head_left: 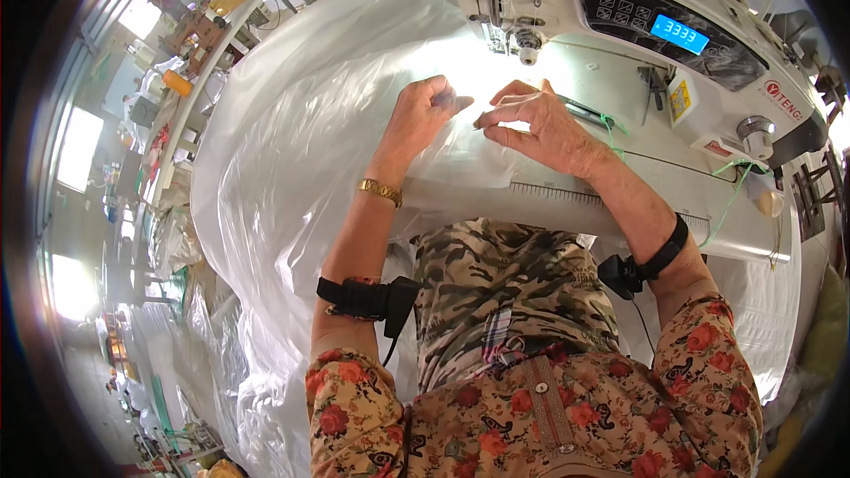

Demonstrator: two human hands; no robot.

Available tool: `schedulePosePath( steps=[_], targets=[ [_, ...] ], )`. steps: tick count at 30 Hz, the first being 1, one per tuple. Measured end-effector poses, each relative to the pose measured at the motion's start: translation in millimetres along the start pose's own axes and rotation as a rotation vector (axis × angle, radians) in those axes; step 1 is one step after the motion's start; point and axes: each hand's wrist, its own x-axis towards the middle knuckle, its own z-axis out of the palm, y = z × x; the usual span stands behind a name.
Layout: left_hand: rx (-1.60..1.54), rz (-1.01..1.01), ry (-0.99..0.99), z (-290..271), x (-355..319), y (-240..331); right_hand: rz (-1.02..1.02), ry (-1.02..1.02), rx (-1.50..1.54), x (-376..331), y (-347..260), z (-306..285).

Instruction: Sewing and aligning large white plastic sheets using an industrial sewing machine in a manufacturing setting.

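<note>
The table carries plastic sheeting left of the sewing machine, nearer my left grip than right grip; holds unclear.

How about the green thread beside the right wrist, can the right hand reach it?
Probably yes: the green thread is close beside the right hand, and nothing seems to block the way.
</note>
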Motion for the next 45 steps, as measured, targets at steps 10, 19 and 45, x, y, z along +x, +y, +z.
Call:
schedulePosePath(
  steps=[10, 19, 45],
  targets=[
    [-0.105, 0.073, 0.059, 2, -7, 12, 0.033, -0.036, -0.227, 2, 0, -1],
    [0.002, 0.18, -0.067, 6, -30, 33, 0.029, -0.04, -0.373, 1, 1, -2],
    [-0.128, 0.122, 0.156, 8, -22, 30, 0.108, 0.243, -0.055, 15, 22, 25]
  ],
)
